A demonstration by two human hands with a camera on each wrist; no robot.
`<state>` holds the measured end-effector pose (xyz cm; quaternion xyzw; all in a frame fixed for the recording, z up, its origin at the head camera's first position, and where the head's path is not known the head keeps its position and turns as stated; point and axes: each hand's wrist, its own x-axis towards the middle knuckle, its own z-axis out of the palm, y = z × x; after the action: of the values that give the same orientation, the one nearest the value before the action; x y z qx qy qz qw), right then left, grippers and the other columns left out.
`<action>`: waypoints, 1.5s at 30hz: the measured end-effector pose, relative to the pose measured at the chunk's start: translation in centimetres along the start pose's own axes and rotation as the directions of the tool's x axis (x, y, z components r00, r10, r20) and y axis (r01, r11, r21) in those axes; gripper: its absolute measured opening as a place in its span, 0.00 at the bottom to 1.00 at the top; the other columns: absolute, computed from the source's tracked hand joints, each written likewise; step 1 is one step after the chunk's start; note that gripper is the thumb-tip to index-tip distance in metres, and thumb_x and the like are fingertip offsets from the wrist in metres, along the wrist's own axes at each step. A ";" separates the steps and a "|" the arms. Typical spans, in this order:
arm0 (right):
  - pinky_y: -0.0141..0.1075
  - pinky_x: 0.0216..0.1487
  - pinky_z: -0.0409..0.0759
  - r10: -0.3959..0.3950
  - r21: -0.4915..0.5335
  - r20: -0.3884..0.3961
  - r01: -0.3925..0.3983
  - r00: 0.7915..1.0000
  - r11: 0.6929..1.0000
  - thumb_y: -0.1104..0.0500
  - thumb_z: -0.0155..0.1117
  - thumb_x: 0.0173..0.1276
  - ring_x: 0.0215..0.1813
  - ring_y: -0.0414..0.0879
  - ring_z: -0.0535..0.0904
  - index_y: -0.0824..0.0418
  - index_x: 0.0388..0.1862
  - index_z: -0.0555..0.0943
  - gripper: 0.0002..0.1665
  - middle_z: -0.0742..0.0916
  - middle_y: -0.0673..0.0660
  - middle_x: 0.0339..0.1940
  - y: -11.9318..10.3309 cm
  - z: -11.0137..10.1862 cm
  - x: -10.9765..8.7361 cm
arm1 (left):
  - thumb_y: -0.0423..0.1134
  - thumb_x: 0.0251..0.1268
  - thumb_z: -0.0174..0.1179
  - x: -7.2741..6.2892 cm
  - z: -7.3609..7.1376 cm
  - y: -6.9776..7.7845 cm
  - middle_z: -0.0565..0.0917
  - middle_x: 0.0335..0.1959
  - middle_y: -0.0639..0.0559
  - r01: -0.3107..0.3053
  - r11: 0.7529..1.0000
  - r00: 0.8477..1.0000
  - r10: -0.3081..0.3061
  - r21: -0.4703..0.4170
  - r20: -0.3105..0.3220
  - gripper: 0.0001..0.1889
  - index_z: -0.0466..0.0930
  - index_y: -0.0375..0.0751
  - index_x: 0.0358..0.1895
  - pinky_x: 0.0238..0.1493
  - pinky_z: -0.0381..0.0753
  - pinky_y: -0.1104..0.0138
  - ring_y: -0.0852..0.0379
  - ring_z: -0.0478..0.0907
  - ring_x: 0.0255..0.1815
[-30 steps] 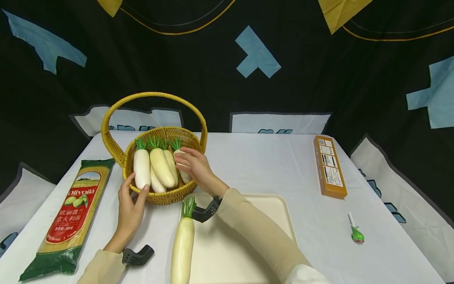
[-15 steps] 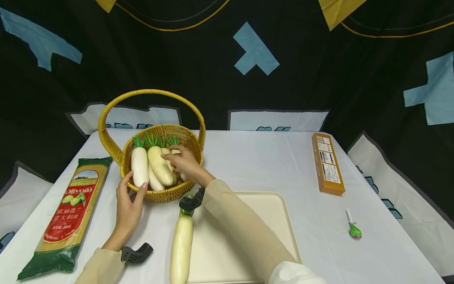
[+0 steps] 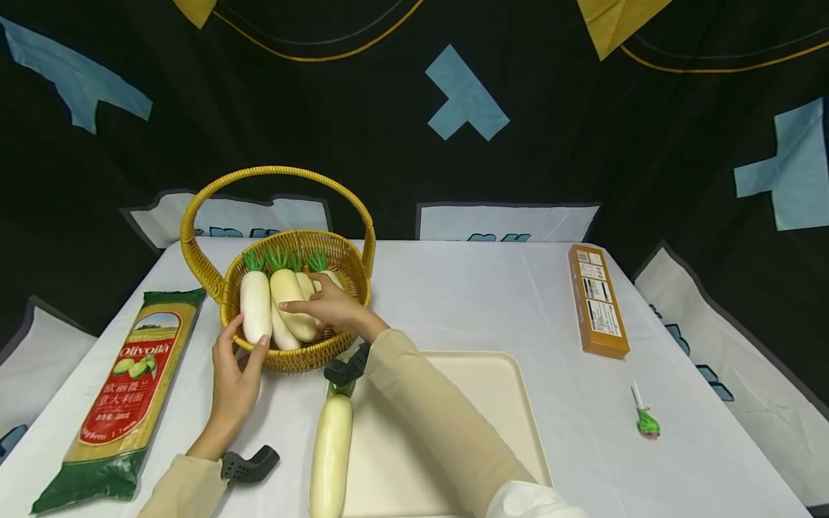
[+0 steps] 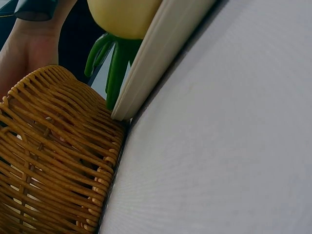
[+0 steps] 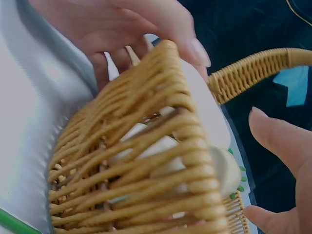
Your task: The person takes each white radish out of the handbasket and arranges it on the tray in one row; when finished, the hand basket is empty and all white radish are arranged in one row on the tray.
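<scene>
A yellow wicker basket [image 3: 304, 361] holds several white radishes with green tops. Lying against its left side is a white radish [image 3: 255, 306]; a cream-coloured radish [image 3: 288, 295] lies near the middle. My left hand [image 3: 234, 381] grips the basket's front-left rim, thumb over the edge and fingers outside, as the right wrist view also shows. My right hand [image 3: 338, 308] reaches in over the right side, thumb spread across the cream radish and fingers apart; some fingertips are hidden among the radishes. In the right wrist view its thumb [image 5: 280, 139] stands apart from the radishes.
A cream tray [image 3: 479, 417] lies in front of the basket, with a long radish [image 3: 332, 453] along its left edge. A spaghetti pack [image 3: 129, 392] lies at left. At right are an orange-brown box [image 3: 599, 302] and a green-wrapped lollipop [image 3: 646, 421].
My right hand has shifted left from the rightmost radish to the middle ones, its thumb now spread over the cream radish. The left hand stays on the basket rim.
</scene>
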<state>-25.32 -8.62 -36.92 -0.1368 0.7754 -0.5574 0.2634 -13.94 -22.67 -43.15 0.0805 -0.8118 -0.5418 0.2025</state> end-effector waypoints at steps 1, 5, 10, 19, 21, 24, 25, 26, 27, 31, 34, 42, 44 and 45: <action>0.40 0.32 0.77 -0.002 0.009 0.013 0.002 1.000 1.000 0.47 0.67 0.55 0.28 0.43 0.74 0.49 0.71 0.49 0.51 0.72 0.64 0.60 0.0 -0.1 0.0 | 0.44 0.67 0.47 0.0 0.0 0.0 0.49 0.68 0.41 0.002 1.000 1.000 -0.002 0.002 0.000 0.31 0.47 0.48 0.70 0.62 0.60 0.47 0.43 0.52 0.69; 0.43 0.37 0.80 -0.012 0.050 0.059 0.009 0.998 0.999 0.52 0.67 0.56 0.32 0.47 0.78 0.49 0.72 0.48 0.51 0.70 0.65 0.61 0.1 -0.3 -0.1 | 0.45 0.67 0.47 -0.1 0.0 -0.2 0.49 0.69 0.41 0.010 1.000 1.000 -0.010 0.006 0.001 0.31 0.47 0.48 0.70 0.62 0.60 0.48 0.42 0.52 0.68; 0.45 0.43 0.80 -0.035 0.056 0.060 0.032 0.998 0.998 0.57 0.66 0.57 0.37 0.48 0.79 0.46 0.71 0.50 0.49 0.71 0.66 0.60 0.2 -0.4 -0.3 | 0.45 0.68 0.47 0.0 0.1 -0.3 0.49 0.68 0.42 0.011 1.000 1.000 -0.011 0.003 0.007 0.31 0.47 0.49 0.70 0.62 0.60 0.48 0.44 0.53 0.68; 0.43 0.42 0.80 -0.071 0.077 0.088 0.064 0.994 0.995 0.61 0.64 0.59 0.32 0.44 0.78 0.42 0.70 0.55 0.44 0.79 0.62 0.46 0.3 -0.5 -0.3 | 0.45 0.67 0.48 0.0 0.2 -0.3 0.51 0.68 0.43 0.018 1.000 1.000 -0.018 0.011 -0.003 0.30 0.48 0.50 0.70 0.62 0.62 0.55 0.46 0.54 0.67; 0.41 0.38 0.79 -0.074 0.081 0.114 0.065 0.991 0.995 0.62 0.62 0.61 0.29 0.42 0.76 0.40 0.69 0.57 0.41 0.80 0.58 0.36 0.3 -0.6 -0.3 | 0.45 0.67 0.48 -0.1 0.2 -0.3 0.51 0.68 0.43 0.023 1.000 1.000 -0.023 0.014 0.000 0.30 0.48 0.50 0.70 0.61 0.63 0.57 0.46 0.54 0.67; 0.38 0.32 0.76 -0.083 0.091 0.170 0.068 0.982 0.994 0.63 0.58 0.64 0.25 0.41 0.73 0.38 0.67 0.59 0.37 0.78 0.52 0.32 0.4 -0.8 -0.3 | 0.45 0.67 0.48 -0.2 0.2 -0.3 0.51 0.68 0.43 0.026 1.000 1.000 -0.026 0.016 0.004 0.30 0.47 0.50 0.70 0.62 0.63 0.58 0.46 0.54 0.68; 0.38 0.32 0.74 -0.087 0.094 0.194 0.069 0.977 0.993 0.63 0.56 0.65 0.24 0.41 0.71 0.38 0.67 0.60 0.35 0.77 0.52 0.35 0.4 -0.9 -0.3 | 0.45 0.67 0.48 -0.2 0.2 -0.3 0.51 0.68 0.43 0.023 1.000 1.000 -0.023 0.015 0.004 0.31 0.47 0.49 0.70 0.62 0.63 0.57 0.46 0.54 0.68; 0.39 0.32 0.73 -0.092 0.098 0.221 0.071 0.971 0.993 0.63 0.53 0.67 0.24 0.42 0.70 0.37 0.67 0.61 0.34 0.77 0.54 0.37 0.4 -1.0 -0.3 | 0.45 0.67 0.48 -0.2 0.2 -0.3 0.50 0.68 0.42 0.020 1.000 1.000 -0.020 0.014 0.005 0.31 0.47 0.49 0.70 0.62 0.62 0.56 0.45 0.54 0.68; 0.39 0.32 0.73 -0.095 0.102 0.243 0.072 0.965 0.992 0.63 0.51 0.68 0.23 0.42 0.68 0.37 0.66 0.61 0.32 0.76 0.53 0.41 0.5 -1.1 -0.3 | 0.45 0.67 0.48 -0.2 0.2 -0.2 0.50 0.68 0.42 0.016 1.000 1.000 -0.016 0.011 0.006 0.31 0.47 0.49 0.70 0.62 0.62 0.53 0.45 0.54 0.68; 0.40 0.31 0.69 -0.094 0.097 0.292 0.069 0.952 0.993 0.62 0.45 0.71 0.21 0.44 0.62 0.37 0.65 0.64 0.28 0.72 0.50 0.46 0.5 -1.6 -0.2 | 0.45 0.68 0.47 -0.1 0.2 -0.2 0.49 0.68 0.41 0.004 1.000 1.000 -0.005 0.002 0.009 0.31 0.46 0.49 0.70 0.62 0.60 0.48 0.43 0.53 0.68; 0.38 0.30 0.68 -0.085 0.081 0.289 0.064 0.954 0.995 0.61 0.45 0.71 0.22 0.44 0.61 0.39 0.64 0.67 0.26 0.72 0.45 0.45 0.6 -1.7 -0.2 | 0.45 0.68 0.47 -0.1 0.2 -0.2 0.50 0.68 0.42 0.010 1.000 1.000 -0.010 0.006 0.007 0.31 0.46 0.49 0.70 0.62 0.61 0.49 0.44 0.53 0.68; 0.39 0.32 0.69 -0.099 0.116 0.276 0.069 0.956 0.991 0.63 0.44 0.71 0.22 0.44 0.60 0.43 0.63 0.69 0.24 0.73 0.50 0.31 0.6 -1.8 -0.3 | 0.45 0.68 0.47 -0.1 0.2 -0.1 0.50 0.68 0.42 0.018 1.000 1.000 -0.018 0.010 0.008 0.31 0.47 0.50 0.70 0.61 0.61 0.51 0.44 0.53 0.68; 0.39 0.34 0.70 -0.120 0.144 0.272 0.083 0.955 0.986 0.63 0.45 0.71 0.23 0.43 0.63 0.44 0.63 0.68 0.24 0.73 0.49 0.34 0.6 -1.8 -0.2 | 0.45 0.68 0.47 -0.1 0.1 -0.1 0.50 0.68 0.42 0.020 1.000 1.000 -0.021 0.014 0.005 0.30 0.47 0.50 0.70 0.61 0.62 0.53 0.44 0.54 0.68; 0.38 0.36 0.72 -0.130 0.164 0.267 0.088 0.955 0.983 0.62 0.45 0.71 0.25 0.41 0.66 0.45 0.64 0.68 0.24 0.74 0.48 0.37 0.7 -1.8 -0.2 | 0.45 0.68 0.47 -0.1 0.1 -0.1 0.50 0.68 0.43 0.019 1.000 1.000 -0.019 0.015 0.004 0.30 0.47 0.50 0.70 0.61 0.62 0.53 0.44 0.54 0.68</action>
<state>-26.11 -6.88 -37.06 -0.2355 0.6781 -0.6033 0.3475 -13.88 -22.58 -43.30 0.0886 -0.8154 -0.5379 0.1948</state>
